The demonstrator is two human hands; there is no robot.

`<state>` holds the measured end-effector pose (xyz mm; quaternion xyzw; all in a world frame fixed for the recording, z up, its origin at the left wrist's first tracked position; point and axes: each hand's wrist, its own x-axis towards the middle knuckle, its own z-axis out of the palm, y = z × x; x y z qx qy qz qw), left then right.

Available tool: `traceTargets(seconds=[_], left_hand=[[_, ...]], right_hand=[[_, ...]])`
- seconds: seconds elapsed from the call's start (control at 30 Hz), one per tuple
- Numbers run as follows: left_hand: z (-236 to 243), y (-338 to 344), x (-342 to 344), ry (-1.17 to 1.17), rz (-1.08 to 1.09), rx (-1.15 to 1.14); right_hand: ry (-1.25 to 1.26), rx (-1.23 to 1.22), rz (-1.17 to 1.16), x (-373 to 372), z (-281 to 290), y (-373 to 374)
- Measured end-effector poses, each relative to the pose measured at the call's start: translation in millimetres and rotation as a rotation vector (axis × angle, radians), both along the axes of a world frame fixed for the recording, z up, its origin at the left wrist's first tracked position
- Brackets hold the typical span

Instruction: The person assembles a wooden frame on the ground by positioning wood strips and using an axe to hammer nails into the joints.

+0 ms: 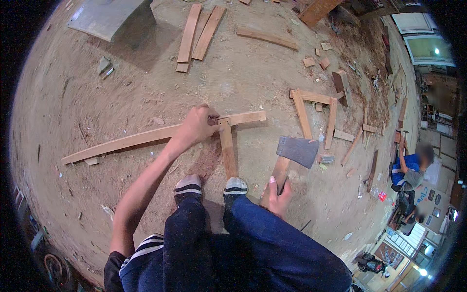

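My right hand point(278, 198) is wrapped round the wooden handle of a hatchet point(297, 151), whose broad grey head points away from me above the ground. A long wooden strip point(126, 141) lies crosswise in front of my feet. A shorter wooden piece point(227, 148) meets it near its right part and runs back toward my right foot. At this joint my left hand point(197, 125) has its fingers pinched together. Something small and dark shows at the fingertips, too unclear to name. The left wrist passes over the long strip.
A joined wooden frame point(315, 97) lies to the right, with offcuts around it. Loose boards point(208, 34) and another strip point(266, 38) lie farther off. A grey metal sheet-like object point(109, 19) stands far left. Other people point(411, 165) sit at the right.
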<state>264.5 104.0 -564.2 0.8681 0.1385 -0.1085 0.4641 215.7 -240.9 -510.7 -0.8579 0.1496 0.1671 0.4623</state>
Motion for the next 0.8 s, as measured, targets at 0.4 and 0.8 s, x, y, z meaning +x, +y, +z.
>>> traceTargets(seconds=[0.4, 0.8], left_hand=[[-34, -20, -24, -0.33, 0.127, 0.151], [-28, -90, -33, -0.312, 0.145, 0.389]], right_hand=[[0.058, 0.144, 0.21, 20, 28, 58], [0.047, 0.007, 0.2, 12, 25, 37]])
